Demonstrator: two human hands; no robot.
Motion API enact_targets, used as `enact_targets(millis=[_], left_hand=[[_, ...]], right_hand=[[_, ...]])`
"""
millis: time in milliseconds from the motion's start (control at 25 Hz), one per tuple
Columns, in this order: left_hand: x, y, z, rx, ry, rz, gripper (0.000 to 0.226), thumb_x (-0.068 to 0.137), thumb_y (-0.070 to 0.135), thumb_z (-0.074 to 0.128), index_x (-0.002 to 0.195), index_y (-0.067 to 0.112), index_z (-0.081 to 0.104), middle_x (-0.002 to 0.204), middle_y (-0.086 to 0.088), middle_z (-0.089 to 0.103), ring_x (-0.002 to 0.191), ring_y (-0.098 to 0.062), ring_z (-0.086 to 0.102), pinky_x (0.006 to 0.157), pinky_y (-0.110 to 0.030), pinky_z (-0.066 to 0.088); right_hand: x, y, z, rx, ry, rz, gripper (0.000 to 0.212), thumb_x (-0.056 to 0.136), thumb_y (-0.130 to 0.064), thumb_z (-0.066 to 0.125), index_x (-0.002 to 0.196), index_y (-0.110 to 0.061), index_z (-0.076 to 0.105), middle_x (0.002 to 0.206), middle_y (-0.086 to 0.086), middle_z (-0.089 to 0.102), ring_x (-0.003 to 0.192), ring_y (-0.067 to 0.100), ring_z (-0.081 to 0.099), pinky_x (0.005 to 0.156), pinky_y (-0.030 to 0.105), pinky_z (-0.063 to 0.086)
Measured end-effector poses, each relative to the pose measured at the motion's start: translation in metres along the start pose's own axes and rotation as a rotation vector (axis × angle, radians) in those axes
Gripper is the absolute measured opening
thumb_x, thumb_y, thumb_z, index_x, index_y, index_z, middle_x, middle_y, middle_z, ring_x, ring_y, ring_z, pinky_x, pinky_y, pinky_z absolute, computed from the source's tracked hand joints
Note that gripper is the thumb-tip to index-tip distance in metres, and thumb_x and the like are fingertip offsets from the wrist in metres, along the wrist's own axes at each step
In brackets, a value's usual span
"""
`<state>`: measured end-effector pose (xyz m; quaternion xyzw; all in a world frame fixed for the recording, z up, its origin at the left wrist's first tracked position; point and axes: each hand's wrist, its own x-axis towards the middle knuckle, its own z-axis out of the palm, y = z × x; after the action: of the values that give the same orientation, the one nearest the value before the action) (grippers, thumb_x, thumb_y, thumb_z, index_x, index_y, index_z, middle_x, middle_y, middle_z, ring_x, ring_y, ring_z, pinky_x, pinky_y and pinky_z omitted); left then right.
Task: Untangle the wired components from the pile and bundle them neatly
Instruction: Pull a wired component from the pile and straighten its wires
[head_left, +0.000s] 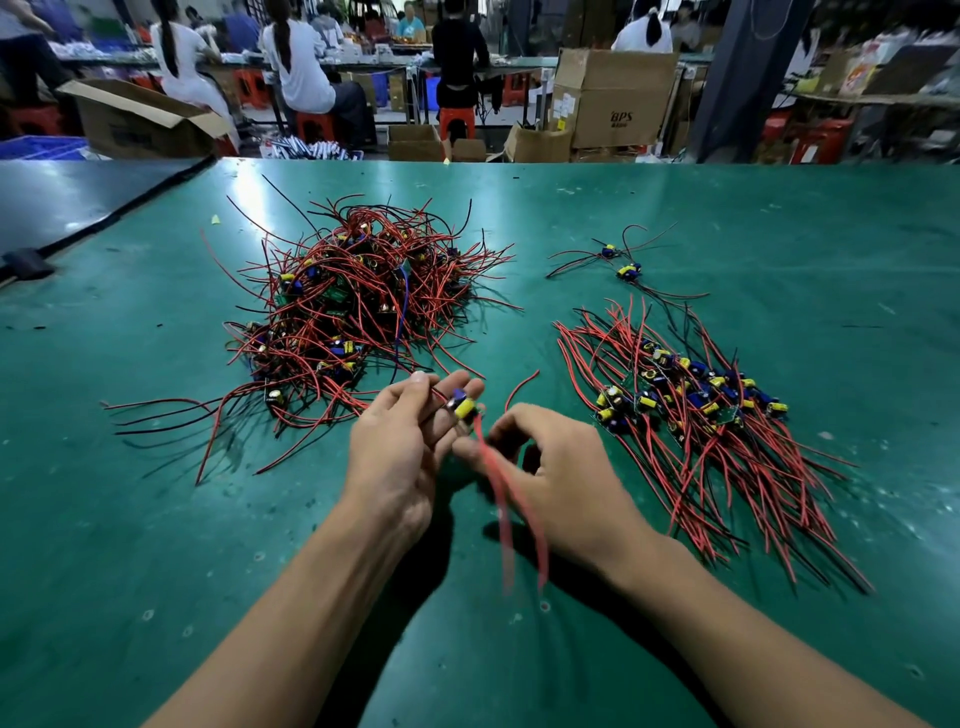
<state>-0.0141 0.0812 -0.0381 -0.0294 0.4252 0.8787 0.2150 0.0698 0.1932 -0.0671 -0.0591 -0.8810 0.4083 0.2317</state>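
Note:
A tangled pile (353, 306) of small circuit boards with red and black wires lies on the green table (156, 545), left of centre. To the right lies a sorted bundle (696, 405) with its wires laid roughly parallel. My left hand (400, 447) holds one wired component (464, 406), with a yellow and a blue capacitor, at its fingertips. My right hand (550, 467) pinches that component's red wires (501, 499), which hang blurred toward me. Another of its red wires curls up to the right.
Two loose wired components (621, 262) lie apart at the back right of the table. Beyond the table's far edge stand cardboard boxes (613, 98), red stools and several people at other benches. A black strip (104, 213) crosses the table's left corner.

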Motion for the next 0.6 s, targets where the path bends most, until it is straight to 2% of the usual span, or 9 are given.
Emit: enact_targets(millis=[120, 200, 280, 360, 440, 480, 560, 600], left_hand=[[0.0, 0.0, 0.0, 0.013, -0.039, -0.041, 0.012, 0.101, 0.015, 0.047, 0.09, 0.012, 0.05, 0.095, -0.015, 0.075, 0.078, -0.022, 0.074, 0.06, -0.031, 0.06], [-0.001, 0.001, -0.001, 0.015, -0.115, -0.082, 0.009, 0.1, 0.016, 0.047, 0.093, 0.013, 0.052, 0.102, -0.014, 0.074, 0.088, -0.024, 0.073, 0.066, -0.034, 0.061], [-0.001, 0.002, -0.003, -0.004, -0.21, -0.134, 0.004, 0.095, 0.01, 0.049, 0.098, 0.011, 0.052, 0.11, -0.015, 0.072, 0.099, -0.029, 0.071, 0.078, -0.039, 0.06], [-0.002, 0.003, -0.005, -0.031, -0.289, -0.204, 0.028, 0.08, -0.001, 0.05, 0.107, 0.008, 0.053, 0.113, -0.018, 0.07, 0.103, -0.035, 0.069, 0.084, -0.044, 0.058], [-0.001, 0.001, -0.006, -0.001, -0.292, -0.27, 0.042, 0.07, -0.003, 0.051, 0.111, 0.006, 0.057, 0.103, -0.018, 0.073, 0.088, -0.031, 0.073, 0.072, -0.039, 0.061], [-0.002, 0.001, -0.005, 0.038, -0.297, -0.309, 0.036, 0.073, 0.002, 0.054, 0.107, 0.006, 0.061, 0.091, -0.016, 0.074, 0.074, -0.027, 0.073, 0.062, -0.034, 0.061], [-0.006, 0.004, -0.001, 0.131, -0.316, -0.405, 0.017, 0.081, 0.024, 0.061, 0.088, 0.011, 0.069, 0.068, -0.009, 0.068, 0.05, -0.019, 0.065, 0.046, -0.025, 0.054], [-0.007, 0.004, -0.001, 0.193, -0.351, -0.421, 0.023, 0.081, 0.036, 0.063, 0.077, 0.015, 0.072, 0.063, -0.006, 0.065, 0.046, -0.017, 0.062, 0.043, -0.023, 0.052]], right_hand=[[0.004, -0.003, -0.004, 0.182, 0.193, 0.045, 0.029, 0.096, -0.046, 0.058, 0.074, -0.026, 0.061, 0.065, -0.012, 0.063, 0.052, 0.004, 0.054, 0.054, 0.018, 0.042], [0.01, -0.003, -0.01, 0.434, 0.212, 0.19, 0.03, 0.1, -0.035, 0.057, 0.074, -0.021, 0.062, 0.065, -0.003, 0.062, 0.041, 0.011, 0.048, 0.043, 0.023, 0.037], [0.016, -0.003, -0.016, 0.7, 0.21, 0.303, 0.032, 0.102, -0.024, 0.056, 0.071, -0.018, 0.064, 0.068, 0.003, 0.062, 0.037, 0.014, 0.044, 0.039, 0.02, 0.031], [0.019, -0.004, -0.021, 0.854, 0.205, 0.328, 0.036, 0.101, -0.019, 0.056, 0.067, -0.019, 0.068, 0.067, 0.003, 0.062, 0.038, 0.014, 0.043, 0.04, 0.02, 0.031], [0.021, -0.002, -0.026, 0.924, 0.141, 0.294, 0.031, 0.098, -0.02, 0.059, 0.07, -0.017, 0.071, 0.068, 0.004, 0.062, 0.041, 0.015, 0.042, 0.042, 0.02, 0.031], [0.02, -0.002, -0.028, 0.935, 0.079, 0.271, 0.026, 0.095, -0.021, 0.061, 0.072, -0.016, 0.071, 0.068, 0.005, 0.061, 0.044, 0.015, 0.042, 0.043, 0.02, 0.031], [0.019, -0.001, -0.033, 0.925, -0.062, 0.261, 0.017, 0.087, -0.024, 0.063, 0.075, -0.015, 0.07, 0.064, 0.003, 0.056, 0.049, 0.013, 0.041, 0.045, 0.02, 0.029], [0.019, 0.0, -0.035, 0.903, -0.119, 0.27, 0.015, 0.085, -0.025, 0.064, 0.077, -0.014, 0.069, 0.061, 0.003, 0.053, 0.05, 0.013, 0.04, 0.045, 0.021, 0.028]])
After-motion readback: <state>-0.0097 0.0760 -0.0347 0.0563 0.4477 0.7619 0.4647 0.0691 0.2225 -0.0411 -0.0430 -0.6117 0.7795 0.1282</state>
